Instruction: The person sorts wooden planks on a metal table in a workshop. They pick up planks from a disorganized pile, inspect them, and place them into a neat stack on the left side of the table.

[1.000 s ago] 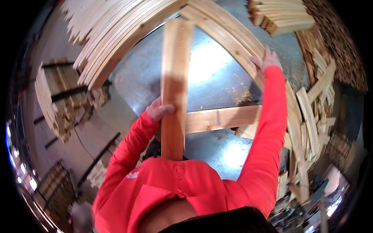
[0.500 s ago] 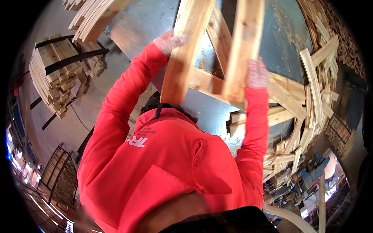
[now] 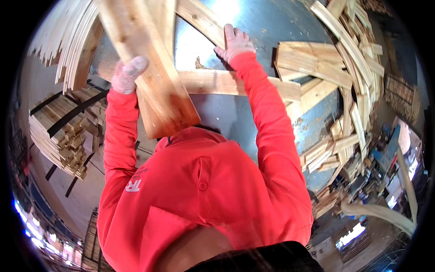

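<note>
A: So we've got our left hand (image 3: pixel 129 75) gripping the plank (image 3: pixel 153 63), near end by our chest. Right one?

B: Our right hand (image 3: pixel 238 45)'s on the slanted board (image 3: pixel 201 20), can't tell if it's gripping. Crosspiece (image 3: pixel 213 82) lies nearer us, loose boards (image 3: pixel 312 65) off right.

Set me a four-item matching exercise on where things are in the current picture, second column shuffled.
1. Left hand
2. Right hand
3. Stack of pale wooden boards with black straps
4. Loose pile of pale wooden strips

A. Along the picture's right side
B. Gripping the wide, light-brown wooden plank
C. Towards the picture's left rim
D. At the near end of the slanting wooden board

Pairs: 1-B, 2-D, 3-C, 4-A
</note>
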Tool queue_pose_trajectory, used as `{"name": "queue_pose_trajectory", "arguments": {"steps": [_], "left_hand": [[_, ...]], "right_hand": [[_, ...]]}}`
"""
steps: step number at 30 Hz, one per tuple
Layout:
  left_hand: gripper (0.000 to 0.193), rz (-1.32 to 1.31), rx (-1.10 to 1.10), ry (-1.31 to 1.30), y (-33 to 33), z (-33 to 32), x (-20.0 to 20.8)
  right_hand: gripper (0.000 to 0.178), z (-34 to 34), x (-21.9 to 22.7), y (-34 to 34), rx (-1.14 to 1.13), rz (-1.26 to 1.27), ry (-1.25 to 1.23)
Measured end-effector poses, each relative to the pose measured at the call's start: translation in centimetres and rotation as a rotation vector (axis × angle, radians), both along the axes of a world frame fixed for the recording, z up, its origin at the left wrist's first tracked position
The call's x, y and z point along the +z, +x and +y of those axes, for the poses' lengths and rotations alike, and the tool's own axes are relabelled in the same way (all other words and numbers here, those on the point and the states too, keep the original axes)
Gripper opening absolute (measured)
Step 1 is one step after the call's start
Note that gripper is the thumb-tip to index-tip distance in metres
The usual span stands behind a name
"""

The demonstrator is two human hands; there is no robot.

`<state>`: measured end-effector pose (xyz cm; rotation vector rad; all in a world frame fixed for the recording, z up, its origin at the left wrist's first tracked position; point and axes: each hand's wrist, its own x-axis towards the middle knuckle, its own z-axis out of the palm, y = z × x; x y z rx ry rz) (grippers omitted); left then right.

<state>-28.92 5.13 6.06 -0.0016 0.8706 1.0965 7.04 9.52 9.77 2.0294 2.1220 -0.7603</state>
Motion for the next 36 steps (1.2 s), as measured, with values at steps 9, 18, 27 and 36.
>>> {"name": "queue_pose_trajectory", "arguments": {"steps": [9,18,27,36], "left_hand": [[0.043,0.618,-0.136,0.413,8.8,-0.9,0.9],[0.053,0.204,-0.392,0.123,17.2,-3.6,2.7],[0.047,0.312,-0.422,0.269,8.1,-1.7,3.0],[0.088,1.467,-0.577,0.292,10.4,3.6,10.5]], "right_hand": [[0.063,-8.8,2.4,8.9,-0.268,1.075,0.028],[0.066,-15.9,1.5,2.5,0.043,0.473,-0.012],[0.097,-8.8,4.3,11.6,0.499,-0.165,-0.223],[0.048,-2.4,-5.4,9.2,-0.561,1.158,-0.210]]}}
